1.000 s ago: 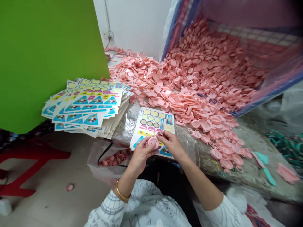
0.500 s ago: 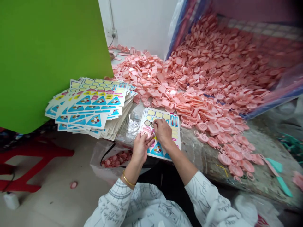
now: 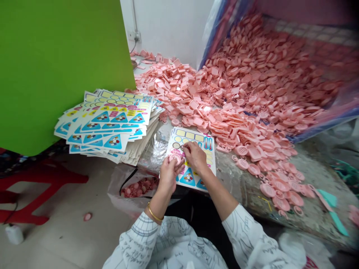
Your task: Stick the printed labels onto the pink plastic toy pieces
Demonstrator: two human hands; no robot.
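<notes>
A round pink plastic piece [image 3: 175, 159] with slots in its face is held in the closed fingers of my left hand [image 3: 168, 175], over the left edge of a sticker sheet [image 3: 209, 170]. My right hand [image 3: 195, 156] is over the sheet's middle, thumb and forefinger pinched at a small dark-rimmed round sticker [image 3: 182, 148]. The fingertips hide part of that sticker, and I cannot tell how far it is off the sheet. Yellow rectangles, circles and blue triangles are printed on the sheet, which lies on the worktable [image 3: 227, 179].
A thick fanned stack of sticker sheets [image 3: 112, 125] sits to the left beside a green panel [image 3: 61, 71]. Pink pieces [image 3: 196, 97] spill from a tipped blue-edged container [image 3: 206, 45]. A turquoise-bladed tool [image 3: 338, 223] lies at right. Below hangs a bag [image 3: 117, 194] with pink pieces.
The view has shifted slightly. Both hands keep nearly the same places over the sheet, with the left still on the pink piece and the right still pinched.
</notes>
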